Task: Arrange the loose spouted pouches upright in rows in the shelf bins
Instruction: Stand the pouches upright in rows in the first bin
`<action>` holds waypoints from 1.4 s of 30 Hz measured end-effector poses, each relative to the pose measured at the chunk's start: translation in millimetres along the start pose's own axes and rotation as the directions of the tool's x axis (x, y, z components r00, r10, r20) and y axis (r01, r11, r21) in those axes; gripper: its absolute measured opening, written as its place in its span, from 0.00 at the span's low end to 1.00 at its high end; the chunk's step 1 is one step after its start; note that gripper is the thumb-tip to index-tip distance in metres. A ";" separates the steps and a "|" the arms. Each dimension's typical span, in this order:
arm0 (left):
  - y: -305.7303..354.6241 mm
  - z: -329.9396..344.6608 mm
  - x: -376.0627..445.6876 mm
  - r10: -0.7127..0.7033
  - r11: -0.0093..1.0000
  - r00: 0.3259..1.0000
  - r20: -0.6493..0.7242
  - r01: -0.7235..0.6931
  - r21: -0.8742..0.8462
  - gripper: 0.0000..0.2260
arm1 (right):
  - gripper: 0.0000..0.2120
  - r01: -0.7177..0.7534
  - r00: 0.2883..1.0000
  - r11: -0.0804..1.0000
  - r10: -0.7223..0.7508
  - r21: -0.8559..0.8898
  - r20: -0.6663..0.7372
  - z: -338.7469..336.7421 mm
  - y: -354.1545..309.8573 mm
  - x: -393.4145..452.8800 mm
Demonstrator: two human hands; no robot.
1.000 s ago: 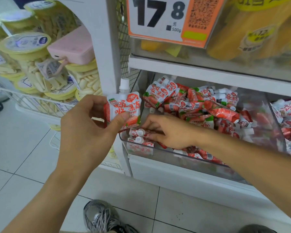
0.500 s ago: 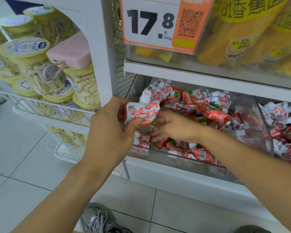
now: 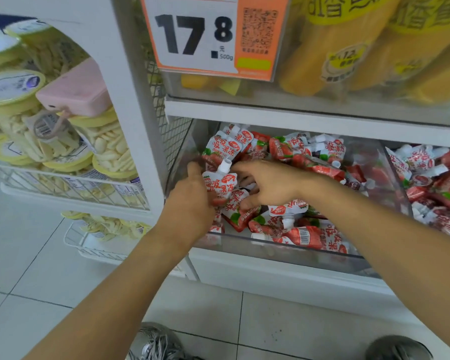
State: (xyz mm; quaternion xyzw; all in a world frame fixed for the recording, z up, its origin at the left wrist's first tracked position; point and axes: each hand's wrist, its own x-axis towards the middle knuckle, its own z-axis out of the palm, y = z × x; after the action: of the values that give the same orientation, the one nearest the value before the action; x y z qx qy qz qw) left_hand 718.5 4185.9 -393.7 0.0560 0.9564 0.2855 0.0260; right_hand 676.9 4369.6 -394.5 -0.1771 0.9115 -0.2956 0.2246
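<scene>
Left hand pinches upright pouch at frame centre, inside clear bin; right hand fingers spread among loose pouches; pouch likely topples if released unsupported, heap crowding it.

An orange-and-white price tag reading 17.8 is hanging beside yellow packs on the upper shelf, while a pink case is resting on yellow-lidded snack tubs in a white wire rack over grey floor tiles.
</scene>
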 end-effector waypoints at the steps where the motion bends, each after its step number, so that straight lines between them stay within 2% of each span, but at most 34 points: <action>1: -0.1 -0.4 -0.6 -0.007 1.000 1.000 0.007 0.007 -0.012 0.22 | 0.31 0.017 0.999 0.996 -0.020 0.086 0.035 -0.5 -2.2 1.5; 2: -0.5 -0.6 -0.2 -0.004 1.000 1.000 0.017 0.004 -0.019 0.21 | 0.27 0.047 0.998 0.983 -0.054 0.177 0.032 1.1 -4.0 3.5; 4: 0.0 -1.9 0.2 0.014 1.000 0.999 0.030 -0.013 -0.023 0.17 | 0.18 0.103 0.993 0.962 -0.083 0.254 -0.086 7.1 -6.0 7.1; 7: 2.3 -5.3 -8.2 0.054 0.998 0.998 0.033 -0.055 0.012 0.23 | 0.08 0.098 0.958 0.987 -0.059 0.129 -0.280 13.9 -3.8 12.1; 9: -0.5 -7.1 -20.3 0.080 0.995 0.997 0.004 -0.080 0.058 0.24 | 0.10 0.087 0.906 0.992 -0.040 0.093 -0.421 15.9 -3.9 16.7; 11: -7.4 -7.2 -30.5 0.144 0.984 0.989 -0.033 -0.139 0.112 0.17 | 0.15 0.087 0.877 0.988 -0.015 0.127 -0.481 18.0 -7.6 22.2; 13: -15.1 -6.5 -33.2 0.204 0.971 0.977 -0.058 -0.194 0.143 0.10 | 0.15 0.074 0.922 0.991 -0.027 0.109 -0.387 25.2 -9.8 29.4; 15: -20.8 -5.5 -32.7 0.250 0.957 0.967 -0.050 -0.239 0.167 0.09 | 0.13 0.063 0.967 0.996 -0.045 0.065 -0.252 32.0 -9.7 34.2; 19: -22.8 -6.8 -34.4 0.311 0.941 0.950 -0.024 -0.304 0.150 0.08 | 0.09 0.075 0.994 0.995 -0.080 -0.057 -0.078 21.0 -11.8 37.2; 21: -22.4 -7.7 -34.5 0.306 0.947 0.951 -0.037 -0.300 0.120 0.09 | 0.06 0.103 0.994 0.986 -0.105 -0.133 -0.011 18.7 -20.5 44.1; 23: -20.8 -6.1 -34.7 0.289 0.955 0.955 -0.066 -0.283 0.085 0.17 | 0.06 0.119 0.992 0.979 -0.110 -0.167 0.060 15.7 -29.4 49.7; 25: -19.5 -3.3 -34.4 0.271 0.962 0.959 -0.077 -0.267 0.060 0.25 | 0.08 0.093 0.977 0.991 -0.072 -0.100 0.200 4.1 -31.6 45.7; 27: -16.3 -2.1 -32.1 0.262 0.965 0.961 -0.083 -0.261 0.020 0.28 | 0.18 0.013 0.955 0.992 -0.048 0.122 0.293 -9.0 -25.9 34.3; 29: -14.3 -0.9 -25.9 0.263 0.964 0.961 -0.084 -0.266 -0.020 0.30 | 0.25 -0.005 0.966 0.982 -0.045 0.191 0.256 -14.2 -15.6 25.6; 31: -13.4 1.5 -18.8 0.276 0.961 0.959 -0.065 -0.277 -0.002 0.32 | 0.25 0.013 0.972 0.996 -0.033 0.088 0.232 -12.3 -11.2 22.8; 34: -12.0 3.3 -12.9 0.293 0.954 0.956 -0.033 -0.289 0.085 0.22 | 0.24 0.024 0.965 0.999 -0.032 0.036 0.260 -10.1 -8.1 24.0; 38: -15.3 -0.2 -12.7 0.342 0.929 0.939 0.024 -0.342 0.142 0.13 | 0.19 0.017 0.998 0.970 -0.003 -0.241 0.057 -8.2 -3.6 28.8; 42: -17.7 -5.8 -10.6 0.381 0.912 0.922 0.070 -0.387 0.139 0.12 | 0.26 -0.013 0.997 0.891 0.048 -0.454 0.065 2.1 -10.5 29.9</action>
State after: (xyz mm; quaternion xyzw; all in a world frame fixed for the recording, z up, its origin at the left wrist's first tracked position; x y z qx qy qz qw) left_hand 726.9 4166.8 -398.5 0.2504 0.9447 0.2111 -0.0152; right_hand 654.9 4347.0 -398.7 -0.2211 0.9490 -0.0648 0.2154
